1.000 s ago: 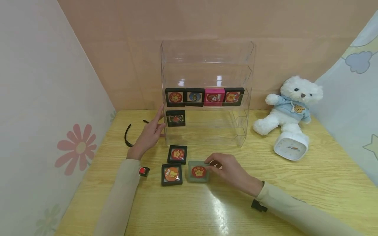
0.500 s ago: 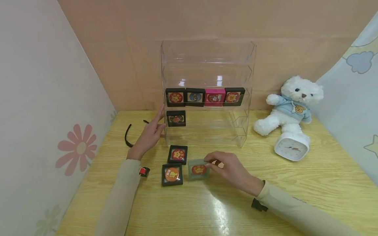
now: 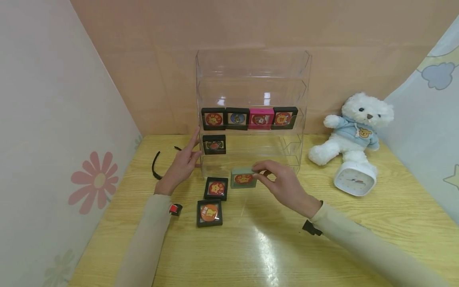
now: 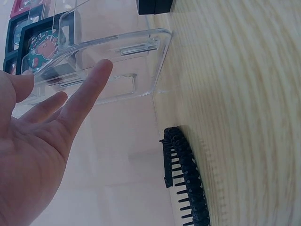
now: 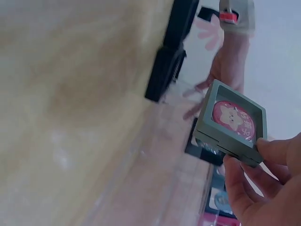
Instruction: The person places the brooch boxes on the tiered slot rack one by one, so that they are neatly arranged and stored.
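Note:
My right hand [image 3: 285, 185] pinches a grey-green square framed box [image 3: 244, 178] with a round red badge inside. The box is held upright in the air, just in front of the clear tiered rack [image 3: 251, 161]. In the right wrist view, thumb and fingers grip the edge of the box [image 5: 235, 123]. My left hand [image 3: 181, 161] rests against the rack's left side with its fingers spread and straight; the left wrist view shows the hand [image 4: 44, 136] beside the clear wall. Two black framed boxes lie on the table, one with a red badge [image 3: 216, 188], one with an orange badge [image 3: 209, 213].
One rack tier holds several framed boxes, among them a pink one [image 3: 261, 118]. The tier below has one black box [image 3: 214, 144] at its left end. A black toothed hairband [image 4: 186, 176] lies left of the rack. A white teddy bear [image 3: 358, 127] and a white clock [image 3: 355, 179] sit at right.
My right hand has lifted the grey-green box off the table, tilted it upright and carried it forward towards the rack. My left hand stays against the rack.

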`<state>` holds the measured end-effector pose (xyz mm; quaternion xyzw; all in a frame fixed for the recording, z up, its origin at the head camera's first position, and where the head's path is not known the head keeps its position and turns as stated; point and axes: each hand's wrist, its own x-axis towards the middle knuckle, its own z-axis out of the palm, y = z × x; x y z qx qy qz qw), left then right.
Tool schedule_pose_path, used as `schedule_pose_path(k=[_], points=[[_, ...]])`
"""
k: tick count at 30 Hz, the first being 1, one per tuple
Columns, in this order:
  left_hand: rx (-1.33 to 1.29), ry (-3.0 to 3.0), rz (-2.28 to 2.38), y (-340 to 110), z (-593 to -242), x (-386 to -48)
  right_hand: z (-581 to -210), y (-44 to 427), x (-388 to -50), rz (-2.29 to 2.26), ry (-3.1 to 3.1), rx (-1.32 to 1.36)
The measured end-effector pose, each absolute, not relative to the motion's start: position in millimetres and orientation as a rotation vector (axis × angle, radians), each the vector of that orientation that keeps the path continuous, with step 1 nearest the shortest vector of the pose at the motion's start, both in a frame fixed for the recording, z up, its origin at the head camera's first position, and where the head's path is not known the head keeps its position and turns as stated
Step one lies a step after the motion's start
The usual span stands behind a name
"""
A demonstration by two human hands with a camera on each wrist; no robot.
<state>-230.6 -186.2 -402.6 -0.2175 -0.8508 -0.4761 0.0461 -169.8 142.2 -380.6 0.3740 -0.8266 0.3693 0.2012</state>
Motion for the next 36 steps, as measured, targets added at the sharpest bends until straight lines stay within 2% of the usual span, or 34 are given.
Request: schedule_pose_path(k=[19,36], points=[[-0.682,-2.572,-1.456,-187.8,-404.3,-230.9,-350.0,127.4,-223.5,0.97,-2.185,0.93],[-0.683,-2.553,-1.504,-187.8,-406.4,-232.6,-359.4,114.1,-256.9,0.965,-2.191,0.862]])
